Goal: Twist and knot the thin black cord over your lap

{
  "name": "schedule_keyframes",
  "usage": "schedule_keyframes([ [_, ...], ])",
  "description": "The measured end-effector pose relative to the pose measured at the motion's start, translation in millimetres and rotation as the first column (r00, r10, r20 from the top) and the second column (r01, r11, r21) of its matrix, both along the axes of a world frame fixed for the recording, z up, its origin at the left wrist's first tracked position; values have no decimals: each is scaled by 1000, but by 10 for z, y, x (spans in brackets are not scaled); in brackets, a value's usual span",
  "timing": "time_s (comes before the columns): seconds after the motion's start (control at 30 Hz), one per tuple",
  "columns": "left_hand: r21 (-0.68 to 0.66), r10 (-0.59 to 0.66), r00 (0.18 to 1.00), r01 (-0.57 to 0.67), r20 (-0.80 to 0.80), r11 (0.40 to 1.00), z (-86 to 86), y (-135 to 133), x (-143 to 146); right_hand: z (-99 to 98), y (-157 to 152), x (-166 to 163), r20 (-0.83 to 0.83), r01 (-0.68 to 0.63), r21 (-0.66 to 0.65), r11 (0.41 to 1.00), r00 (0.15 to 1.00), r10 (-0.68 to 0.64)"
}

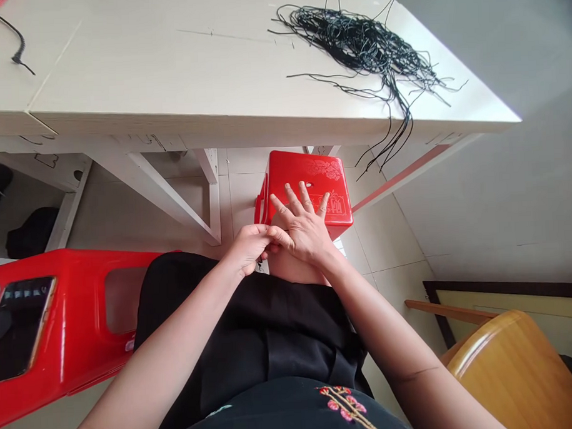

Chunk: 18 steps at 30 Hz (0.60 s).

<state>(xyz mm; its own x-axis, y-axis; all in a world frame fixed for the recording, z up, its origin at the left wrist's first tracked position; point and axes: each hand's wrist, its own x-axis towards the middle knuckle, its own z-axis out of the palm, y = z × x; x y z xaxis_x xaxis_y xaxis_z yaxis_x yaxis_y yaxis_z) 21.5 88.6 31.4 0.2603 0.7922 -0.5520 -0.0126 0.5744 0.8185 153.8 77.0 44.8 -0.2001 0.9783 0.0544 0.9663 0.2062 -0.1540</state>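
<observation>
The right hand (305, 229) spreads its fingers wide above a red plastic stool (284, 167) at center, while the left hand (247, 248) pinches against it, anything held too small to tell.

A small indoor workroom: a pale laminate table (168, 68) heaped with black cords (359, 46), a red plastic stool (303, 182), a wooden chair (511, 369), a tiled floor (387, 286).

A cream table (168, 68) spans the top of the view. At one o'clock lies a big tangle of black cords (359, 49), some strands hanging over the table's front edge. At ten o'clock lies a short black cord (21, 41).
</observation>
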Motion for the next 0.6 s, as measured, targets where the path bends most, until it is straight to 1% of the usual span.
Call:
schedule_keyframes([
  [0.13, -30, 14, 1000, -14, -4, 999, 14, 29, 5, 21, 101, 22, -15, 20, -46, 999, 1000, -20],
  [0.3, -48, 3, 1000, -3, -1, 999, 9, 60, 19, 49, 187, 47, -44, 25, -110, 994, 999, -30],
  [0.47, -59, 12, 1000, -12, 2, 998, 0, 80, 32, 95, 277, 74, -92, 63, -211, 976, 992, -84],
  [0.6, -64, 39, 999, -40, -10, 997, 16, 103, 19, 73, 389, 71, -91, 88, -273, 958, 989, -117],
])
